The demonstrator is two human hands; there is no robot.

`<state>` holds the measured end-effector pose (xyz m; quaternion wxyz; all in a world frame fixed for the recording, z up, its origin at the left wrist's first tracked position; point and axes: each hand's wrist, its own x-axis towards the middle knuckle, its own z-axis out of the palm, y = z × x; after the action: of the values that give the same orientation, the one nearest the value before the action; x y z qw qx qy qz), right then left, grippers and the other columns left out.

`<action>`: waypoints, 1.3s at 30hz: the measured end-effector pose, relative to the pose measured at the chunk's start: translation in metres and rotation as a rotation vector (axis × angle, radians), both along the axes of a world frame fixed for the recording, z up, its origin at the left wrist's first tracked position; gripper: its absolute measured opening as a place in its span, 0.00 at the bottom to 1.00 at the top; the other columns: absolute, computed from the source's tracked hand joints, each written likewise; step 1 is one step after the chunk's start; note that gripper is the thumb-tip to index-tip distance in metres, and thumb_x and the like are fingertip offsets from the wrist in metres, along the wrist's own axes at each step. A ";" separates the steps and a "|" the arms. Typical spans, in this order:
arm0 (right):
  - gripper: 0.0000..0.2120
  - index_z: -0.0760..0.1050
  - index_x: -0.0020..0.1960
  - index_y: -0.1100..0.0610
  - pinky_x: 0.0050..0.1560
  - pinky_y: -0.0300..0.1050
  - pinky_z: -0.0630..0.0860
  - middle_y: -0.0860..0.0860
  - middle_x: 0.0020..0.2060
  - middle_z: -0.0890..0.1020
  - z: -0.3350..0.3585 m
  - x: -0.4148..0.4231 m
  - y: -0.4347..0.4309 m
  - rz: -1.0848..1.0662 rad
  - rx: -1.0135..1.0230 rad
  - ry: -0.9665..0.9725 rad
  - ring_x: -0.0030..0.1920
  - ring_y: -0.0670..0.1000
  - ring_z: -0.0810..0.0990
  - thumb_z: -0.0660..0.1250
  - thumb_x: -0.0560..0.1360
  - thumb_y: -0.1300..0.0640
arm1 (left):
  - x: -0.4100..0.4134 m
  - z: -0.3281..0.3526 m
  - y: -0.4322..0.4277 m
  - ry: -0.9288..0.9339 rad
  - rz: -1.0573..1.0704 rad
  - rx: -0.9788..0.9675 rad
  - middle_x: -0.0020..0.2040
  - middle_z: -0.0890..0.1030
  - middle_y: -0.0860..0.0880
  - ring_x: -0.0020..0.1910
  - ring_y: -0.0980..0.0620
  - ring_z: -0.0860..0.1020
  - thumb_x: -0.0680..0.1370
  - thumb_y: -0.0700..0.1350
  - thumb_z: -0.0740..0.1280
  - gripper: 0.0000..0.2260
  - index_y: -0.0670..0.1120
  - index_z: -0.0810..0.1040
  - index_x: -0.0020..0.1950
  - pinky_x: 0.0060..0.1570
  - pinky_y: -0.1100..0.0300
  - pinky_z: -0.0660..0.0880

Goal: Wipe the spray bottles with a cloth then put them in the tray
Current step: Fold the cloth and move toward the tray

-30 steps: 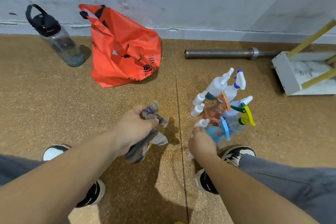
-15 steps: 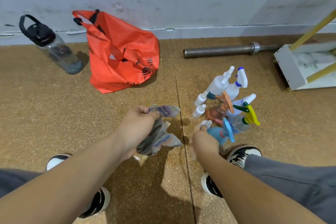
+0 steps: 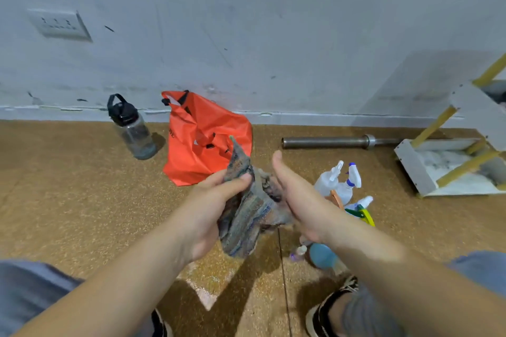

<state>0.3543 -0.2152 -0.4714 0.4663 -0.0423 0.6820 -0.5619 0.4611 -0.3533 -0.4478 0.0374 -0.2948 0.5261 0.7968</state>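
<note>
My left hand (image 3: 210,208) grips a striped, multicoloured cloth (image 3: 246,216) lifted above the floor. My right hand (image 3: 298,200) is against the cloth's right side with its thumb straight up; its fingers are hidden in the folds. Behind and below that hand, several spray bottles (image 3: 338,186) stand clustered on the floor, with white, blue, orange and yellow-green triggers. A blue bottle (image 3: 320,256) and a small white bottle (image 3: 299,250) show under my right wrist. The white tray (image 3: 413,169) sits on the floor at the far right.
An orange plastic bag (image 3: 202,142) and a dark water bottle (image 3: 131,128) stand by the wall. A steel bar (image 3: 328,142) lies along the skirting. Yellow-legged shelving (image 3: 473,109) rises over the tray. My shoes and knees frame the bottom edge.
Both hands have risen from near the floor and come together. The right hand left the bottle cluster and now meets the cloth. The camera has tilted up, showing more wall.
</note>
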 end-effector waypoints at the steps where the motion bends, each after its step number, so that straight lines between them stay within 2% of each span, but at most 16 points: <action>1: 0.34 0.77 0.71 0.50 0.73 0.63 0.71 0.52 0.65 0.83 0.012 0.008 0.005 0.041 -0.034 0.045 0.67 0.55 0.81 0.61 0.77 0.27 | 0.004 0.005 0.004 0.002 -0.014 -0.066 0.55 0.87 0.41 0.55 0.40 0.86 0.80 0.39 0.71 0.11 0.46 0.83 0.62 0.61 0.44 0.80; 4: 0.19 0.85 0.59 0.52 0.70 0.61 0.75 0.52 0.54 0.88 0.026 0.031 0.012 0.051 -0.038 0.222 0.59 0.54 0.85 0.62 0.83 0.41 | 0.016 0.014 0.018 -0.004 -0.028 -0.284 0.51 0.88 0.46 0.52 0.44 0.87 0.78 0.38 0.74 0.13 0.50 0.83 0.61 0.58 0.47 0.83; 8: 0.29 0.85 0.59 0.48 0.70 0.61 0.74 0.49 0.58 0.87 0.036 0.041 0.020 0.021 -0.010 0.278 0.63 0.53 0.83 0.63 0.73 0.28 | 0.029 0.017 0.028 -0.081 0.087 -0.625 0.58 0.81 0.52 0.55 0.52 0.81 0.66 0.58 0.81 0.28 0.54 0.76 0.61 0.58 0.51 0.80; 11: 0.35 0.84 0.62 0.47 0.67 0.60 0.76 0.48 0.60 0.86 0.049 0.040 0.026 -0.005 -0.023 0.268 0.64 0.51 0.81 0.64 0.69 0.23 | 0.028 0.020 0.019 -0.115 0.128 -0.764 0.54 0.79 0.50 0.50 0.51 0.79 0.63 0.57 0.79 0.27 0.52 0.75 0.57 0.54 0.52 0.79; 13: 0.27 0.84 0.60 0.49 0.57 0.51 0.79 0.47 0.55 0.88 0.060 0.039 0.030 -0.014 -0.058 0.280 0.57 0.48 0.84 0.60 0.79 0.30 | 0.024 0.028 0.014 -0.090 0.082 -0.616 0.46 0.81 0.48 0.41 0.50 0.79 0.69 0.45 0.74 0.12 0.47 0.77 0.50 0.44 0.53 0.80; 14: 0.24 0.84 0.59 0.51 0.57 0.49 0.78 0.48 0.53 0.88 0.065 0.038 0.032 -0.039 -0.093 0.265 0.56 0.49 0.85 0.58 0.82 0.35 | 0.022 0.029 0.012 -0.077 0.035 -0.513 0.42 0.81 0.46 0.38 0.50 0.78 0.73 0.38 0.71 0.04 0.45 0.78 0.46 0.40 0.54 0.79; 16: 0.23 0.83 0.59 0.55 0.64 0.54 0.78 0.52 0.52 0.88 0.069 0.034 0.036 -0.148 -0.192 0.162 0.57 0.52 0.86 0.57 0.84 0.39 | 0.019 0.030 0.006 -0.079 -0.024 -0.317 0.40 0.80 0.43 0.36 0.49 0.77 0.77 0.31 0.65 0.09 0.43 0.79 0.43 0.37 0.55 0.78; 19: 0.23 0.81 0.56 0.62 0.64 0.61 0.78 0.59 0.51 0.87 0.071 0.023 0.040 -0.308 -0.324 -0.125 0.55 0.58 0.86 0.59 0.84 0.43 | 0.017 0.028 -0.007 -0.057 0.037 -0.104 0.43 0.80 0.42 0.36 0.48 0.77 0.79 0.31 0.61 0.10 0.44 0.76 0.47 0.35 0.57 0.76; 22: 0.06 0.80 0.53 0.60 0.65 0.67 0.77 0.60 0.51 0.84 0.069 0.013 0.045 -0.288 -0.362 -0.201 0.55 0.60 0.84 0.65 0.82 0.60 | 0.013 0.023 -0.019 -0.021 0.153 0.028 0.46 0.80 0.42 0.39 0.46 0.79 0.79 0.30 0.57 0.15 0.43 0.78 0.59 0.40 0.54 0.77; 24: 0.17 0.76 0.60 0.55 0.61 0.68 0.79 0.63 0.54 0.86 0.063 0.008 0.044 -0.310 -0.295 -0.135 0.57 0.62 0.85 0.62 0.79 0.72 | 0.009 0.022 -0.023 0.019 0.248 0.123 0.45 0.80 0.42 0.38 0.47 0.79 0.78 0.28 0.56 0.18 0.43 0.77 0.59 0.40 0.54 0.76; 26: 0.28 0.72 0.68 0.50 0.62 0.66 0.79 0.63 0.57 0.84 0.048 0.006 0.041 -0.321 -0.170 -0.080 0.61 0.63 0.83 0.59 0.78 0.77 | 0.004 0.025 -0.026 0.074 0.292 0.223 0.42 0.80 0.44 0.35 0.50 0.77 0.75 0.25 0.54 0.21 0.44 0.77 0.57 0.35 0.58 0.74; 29: 0.35 0.60 0.80 0.52 0.68 0.70 0.74 0.64 0.68 0.78 0.010 0.004 0.031 -0.310 -0.012 -0.126 0.65 0.62 0.81 0.65 0.77 0.72 | 0.000 0.032 -0.031 0.152 0.263 0.324 0.45 0.81 0.43 0.39 0.51 0.77 0.72 0.23 0.55 0.24 0.43 0.79 0.57 0.41 0.58 0.74; 31: 0.33 0.57 0.81 0.58 0.64 0.66 0.79 0.64 0.66 0.79 -0.011 0.006 0.025 -0.304 0.042 -0.223 0.61 0.62 0.84 0.68 0.80 0.61 | -0.002 0.036 -0.031 0.203 0.257 0.359 0.48 0.82 0.41 0.41 0.49 0.79 0.73 0.23 0.54 0.25 0.42 0.80 0.58 0.42 0.59 0.80; 33: 0.29 0.64 0.77 0.60 0.65 0.61 0.79 0.62 0.63 0.81 -0.026 0.009 0.020 -0.211 0.164 -0.235 0.60 0.61 0.84 0.65 0.83 0.45 | -0.006 0.042 -0.027 0.242 0.268 0.361 0.50 0.81 0.38 0.46 0.46 0.79 0.74 0.22 0.52 0.25 0.41 0.80 0.59 0.46 0.58 0.81; 36: 0.40 0.74 0.70 0.62 0.60 0.56 0.81 0.60 0.62 0.81 -0.036 0.018 0.012 -0.072 0.220 -0.287 0.60 0.58 0.84 0.54 0.79 0.28 | -0.012 0.045 -0.024 0.266 0.296 0.345 0.56 0.78 0.37 0.55 0.41 0.76 0.75 0.23 0.53 0.24 0.41 0.80 0.59 0.55 0.55 0.77; 39: 0.37 0.77 0.67 0.58 0.52 0.52 0.81 0.57 0.60 0.84 -0.025 0.024 0.001 -0.089 0.065 -0.274 0.58 0.55 0.85 0.60 0.75 0.28 | -0.013 0.044 -0.024 0.282 0.316 0.344 0.57 0.77 0.38 0.55 0.41 0.76 0.76 0.23 0.54 0.23 0.41 0.80 0.60 0.48 0.57 0.82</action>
<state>0.3781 -0.2143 -0.4965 0.5308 0.0800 0.6310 -0.5601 0.4478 -0.3770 -0.4041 -0.1118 -0.2487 0.3305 0.9036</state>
